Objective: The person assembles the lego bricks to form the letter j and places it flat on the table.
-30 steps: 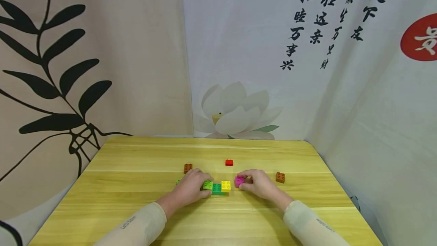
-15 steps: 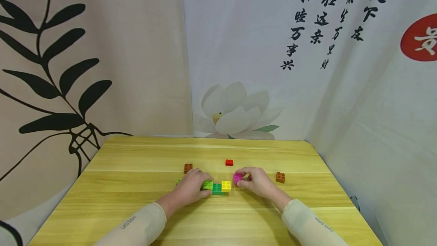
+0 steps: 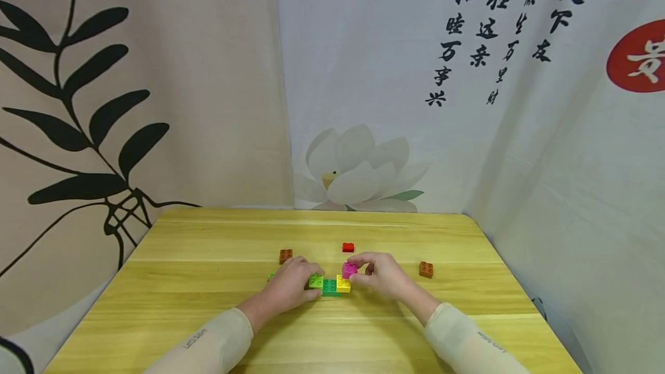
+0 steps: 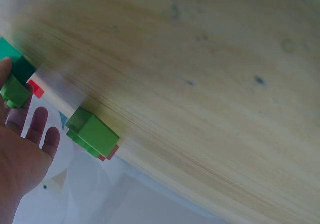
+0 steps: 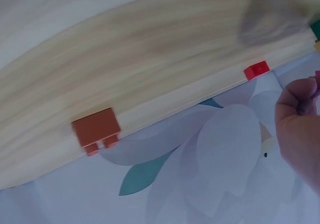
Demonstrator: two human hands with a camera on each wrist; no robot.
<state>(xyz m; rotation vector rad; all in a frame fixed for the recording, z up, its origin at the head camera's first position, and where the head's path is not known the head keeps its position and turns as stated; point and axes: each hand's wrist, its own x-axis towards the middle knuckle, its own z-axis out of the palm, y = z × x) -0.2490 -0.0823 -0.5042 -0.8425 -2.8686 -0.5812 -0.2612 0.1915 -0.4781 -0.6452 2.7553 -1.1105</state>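
Note:
My left hand (image 3: 290, 281) pinches a light green toy building brick (image 3: 316, 280) between thumb and fingers. That brick sits at the left end of a joined row, beside a dark green brick (image 3: 329, 285) and a yellow brick (image 3: 343, 285). In the left wrist view the light green brick (image 4: 15, 92) shows against the dark green one (image 4: 14, 62). My right hand (image 3: 383, 275) holds a magenta brick (image 3: 349, 270) by its sides, at the yellow brick's upper right; whether the two touch I cannot tell. Only a sliver of magenta enters the right wrist view.
A red brick (image 3: 348, 247) lies behind the row. Brown bricks stand on either side, one left (image 3: 286, 255) and one right (image 3: 426, 269). Another light green brick (image 4: 95, 131), mostly hidden by my left hand in the head view, lies to its left. Behind the wooden table (image 3: 208, 316) hangs a printed curtain.
My right hand has carried the magenta brick leftward and slightly up, from right of the row to over the yellow brick's edge. The left hand keeps its hold in place.

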